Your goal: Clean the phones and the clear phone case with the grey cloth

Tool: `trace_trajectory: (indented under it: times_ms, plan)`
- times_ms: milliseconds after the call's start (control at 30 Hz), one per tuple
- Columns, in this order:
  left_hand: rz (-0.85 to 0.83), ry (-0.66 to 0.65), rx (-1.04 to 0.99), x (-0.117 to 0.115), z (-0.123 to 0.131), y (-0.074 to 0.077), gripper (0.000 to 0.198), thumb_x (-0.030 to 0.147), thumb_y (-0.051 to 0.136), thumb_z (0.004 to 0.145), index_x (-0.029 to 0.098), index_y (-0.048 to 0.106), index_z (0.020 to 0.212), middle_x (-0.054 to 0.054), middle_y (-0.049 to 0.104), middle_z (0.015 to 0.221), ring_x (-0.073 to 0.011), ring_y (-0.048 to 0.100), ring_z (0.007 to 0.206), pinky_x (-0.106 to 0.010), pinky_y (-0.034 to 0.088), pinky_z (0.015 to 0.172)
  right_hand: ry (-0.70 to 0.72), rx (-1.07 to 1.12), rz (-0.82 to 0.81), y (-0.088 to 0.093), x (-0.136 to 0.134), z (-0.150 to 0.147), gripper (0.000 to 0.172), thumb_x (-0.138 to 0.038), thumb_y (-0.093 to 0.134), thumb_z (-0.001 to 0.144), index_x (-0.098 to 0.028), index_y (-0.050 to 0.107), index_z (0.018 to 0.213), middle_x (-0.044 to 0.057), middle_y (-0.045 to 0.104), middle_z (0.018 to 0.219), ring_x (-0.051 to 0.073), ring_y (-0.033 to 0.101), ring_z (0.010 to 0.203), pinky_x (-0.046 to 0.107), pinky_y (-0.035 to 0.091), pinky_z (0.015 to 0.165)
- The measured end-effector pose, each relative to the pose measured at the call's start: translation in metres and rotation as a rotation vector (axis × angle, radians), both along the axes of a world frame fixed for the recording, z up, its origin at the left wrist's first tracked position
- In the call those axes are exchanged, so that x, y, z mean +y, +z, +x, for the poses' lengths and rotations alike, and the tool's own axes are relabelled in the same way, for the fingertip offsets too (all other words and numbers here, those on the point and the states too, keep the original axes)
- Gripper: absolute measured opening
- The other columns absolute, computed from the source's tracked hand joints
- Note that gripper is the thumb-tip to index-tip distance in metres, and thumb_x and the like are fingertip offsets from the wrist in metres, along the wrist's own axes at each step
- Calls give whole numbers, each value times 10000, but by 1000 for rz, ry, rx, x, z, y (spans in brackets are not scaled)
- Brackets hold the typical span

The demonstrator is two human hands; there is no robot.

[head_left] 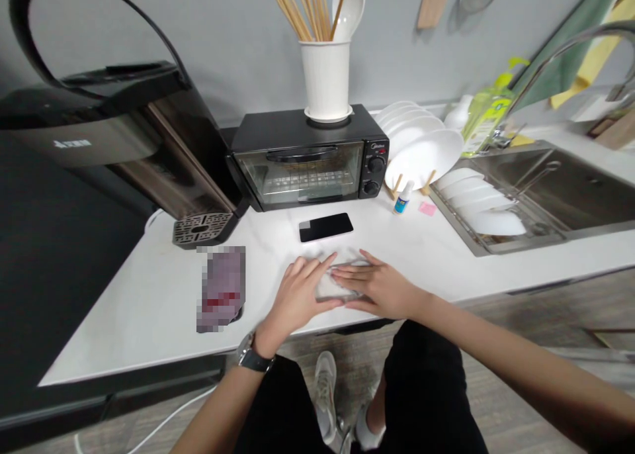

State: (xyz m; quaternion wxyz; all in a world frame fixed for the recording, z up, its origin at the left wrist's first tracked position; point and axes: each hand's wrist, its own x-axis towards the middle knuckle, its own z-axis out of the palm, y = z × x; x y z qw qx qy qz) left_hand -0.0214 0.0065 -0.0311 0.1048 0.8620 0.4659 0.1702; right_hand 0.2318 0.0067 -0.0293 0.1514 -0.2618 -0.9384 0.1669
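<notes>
As the left hand and the right hand are resting close to the front edge of a white tabletop, a pale flat item is lying beneath them, too covered for its kind to be told. Bare surface is stretching left toward a blurred purple item and right toward the metal sink, while a black phone is lying just beyond the hands, taking up part of the room before the toaster oven. A small bottle and a pink slip are sitting farther right, near the plates. With a watch circling its wrist, the left hand is angling forward and inward, thumb pointing right. The right hand is reaching in palm down, fingers extended over the pale item, its thumb tip nearly meeting the other. Both hands are lying outstretched on it rather than closing around it.
</notes>
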Motion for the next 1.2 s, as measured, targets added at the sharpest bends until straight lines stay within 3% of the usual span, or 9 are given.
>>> trace_trajectory:
  times_ms: [100, 300, 500, 700, 867, 1067, 1200]
  plan:
    - [-2, -13, 6, 0, 1, -1, 1005, 664, 772, 798, 294, 340, 1626, -83, 648, 1218, -310, 498, 1074, -430, 438, 966, -68, 6, -12, 1, -9, 11, 625, -493, 607, 1012, -202, 486, 1552, 143, 556, 1529, 285, 543, 1420, 570, 141, 1300]
    - [-10, -34, -24, 1, -2, -3, 917, 568, 781, 844, 279, 372, 1613, -84, 660, 1168, -293, 508, 1052, -404, 447, 955, 89, 7, -16, 2, 8, -22, 596, -526, 540, 1044, -184, 506, 1532, 131, 573, 1520, 246, 466, 1482, 542, 67, 1312]
    - [1, -4, -23, 2, -2, -4, 1014, 639, 791, 798, 297, 327, 1632, -85, 654, 1230, -311, 508, 1090, -422, 432, 983, -40, -44, 17, 6, -5, 14, 623, -500, 555, 1039, -168, 469, 1559, 156, 545, 1537, 266, 533, 1429, 522, 153, 1307]
    - [0, -5, -31, 2, -4, -4, 938, 592, 773, 843, 271, 356, 1619, -88, 661, 1144, -298, 526, 1033, -420, 452, 943, 138, -21, 0, 3, 13, -15, 577, -517, 570, 1033, -203, 530, 1516, 130, 550, 1538, 238, 471, 1479, 530, 89, 1308]
    - [0, -1, -12, 1, -1, -4, 1023, 663, 776, 798, 278, 326, 1632, -89, 657, 1197, -311, 511, 1055, -432, 447, 958, 18, -32, -20, 6, 2, 21, 647, -476, 586, 1028, -206, 419, 1592, 143, 544, 1541, 247, 516, 1445, 513, 152, 1303]
    - [-5, -32, -11, 2, -3, -3, 956, 608, 773, 835, 271, 351, 1623, -83, 661, 1150, -293, 513, 1029, -405, 443, 942, 134, 1, -7, 1, 9, -14, 656, -547, 594, 1011, -194, 480, 1553, 136, 536, 1549, 255, 456, 1489, 533, 63, 1310]
    - [-1, 6, -5, 2, -2, -2, 994, 639, 767, 824, 277, 321, 1635, -84, 663, 1181, -301, 510, 1049, -413, 437, 955, 25, -17, -2, 5, 5, 7, 633, -493, 554, 1045, -196, 423, 1588, 140, 542, 1544, 253, 501, 1456, 533, 90, 1308]
